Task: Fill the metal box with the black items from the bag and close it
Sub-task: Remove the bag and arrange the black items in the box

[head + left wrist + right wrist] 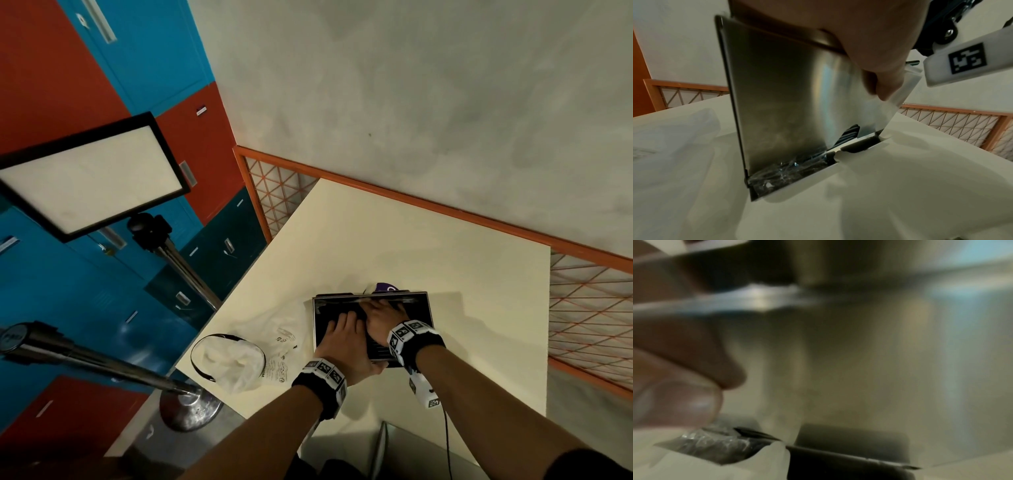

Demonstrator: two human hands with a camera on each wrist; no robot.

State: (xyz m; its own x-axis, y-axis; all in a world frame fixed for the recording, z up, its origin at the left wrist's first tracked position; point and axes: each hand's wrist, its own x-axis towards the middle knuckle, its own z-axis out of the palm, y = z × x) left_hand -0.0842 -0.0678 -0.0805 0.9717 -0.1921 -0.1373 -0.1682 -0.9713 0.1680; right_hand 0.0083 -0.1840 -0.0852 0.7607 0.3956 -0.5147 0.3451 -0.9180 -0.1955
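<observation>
The metal box (pixel 423 310) lies on the cream table (pixel 445 274), its shiny lid (pixel 787 91) tilted up on the far hinge. Black items (pixel 849 134), some wrapped in clear plastic (pixel 785 170), show in the gap under the lid. My left hand (pixel 342 337) holds the lid's near edge, fingers on top and thumb (pixel 881 76) underneath. My right hand (pixel 383 317) lies on the lid beside it, fingers spread over the top. In the blurred right wrist view a digit (pixel 674 402) sits under the lid (pixel 859 353), above a wrapped black item (pixel 715 446).
The crumpled white bag (pixel 284 339) lies left of the box, with a black-rimmed white piece (pixel 227 359) at the table's left edge. A purple object (pixel 385 287) pokes out behind the box. Metal stand poles (pixel 185 263) and a light panel (pixel 92 178) stand left; an orange railing (pixel 445 209) runs behind.
</observation>
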